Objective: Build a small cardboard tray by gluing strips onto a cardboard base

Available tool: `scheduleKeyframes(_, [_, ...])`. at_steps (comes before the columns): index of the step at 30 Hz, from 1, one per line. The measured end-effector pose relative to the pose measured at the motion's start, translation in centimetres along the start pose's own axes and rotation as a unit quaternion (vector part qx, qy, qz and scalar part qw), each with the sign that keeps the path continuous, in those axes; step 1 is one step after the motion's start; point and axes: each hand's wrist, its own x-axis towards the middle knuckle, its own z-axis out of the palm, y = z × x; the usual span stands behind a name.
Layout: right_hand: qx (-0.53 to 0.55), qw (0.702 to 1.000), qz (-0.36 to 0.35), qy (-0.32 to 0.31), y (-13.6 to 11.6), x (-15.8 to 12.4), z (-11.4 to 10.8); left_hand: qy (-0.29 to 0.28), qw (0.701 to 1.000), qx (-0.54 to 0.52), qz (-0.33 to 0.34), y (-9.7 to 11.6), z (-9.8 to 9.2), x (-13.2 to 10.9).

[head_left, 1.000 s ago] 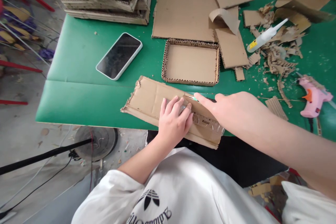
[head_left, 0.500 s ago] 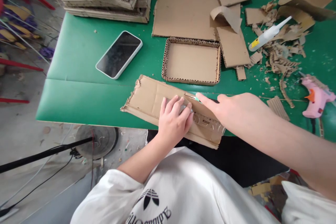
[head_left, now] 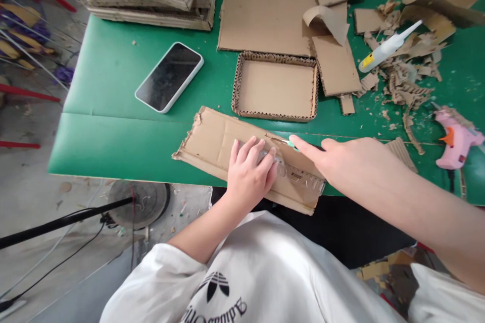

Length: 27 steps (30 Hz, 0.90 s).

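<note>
A long cardboard strip lies slanted at the front edge of the green table. On its right half rests a clear plastic ruler. My left hand presses the ruler and strip down, fingers spread over them. In my right hand is a utility knife, mostly hidden by the fingers, with the index finger stretched along it. Its blade touches the strip near the upper edge. Just beyond the strip sits a shallow cardboard tray with corrugated walls.
A phone lies left of the tray, with stacked cardboard frames behind. Flat cardboard is at the back. On the right are a glue bottle, cardboard scraps and a pink glue gun.
My right hand has moved slightly right and toward me with the knife, drawing the blade along the strip. My left hand stays at nearly the same place on the ruler.
</note>
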Motion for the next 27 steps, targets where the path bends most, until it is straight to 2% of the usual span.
scheduleKeyframes(10, [0.010,1.000,0.009,-0.011,0.4,-0.8,1.1,0.007,1.000,0.007,0.003,-0.1,0.1,0.0])
scheduleKeyframes(27, [-0.021,0.999,0.002,0.043,0.9,-2.1,2.5,0.001,1.000,-0.010,-0.009,-0.1,0.2,-0.2])
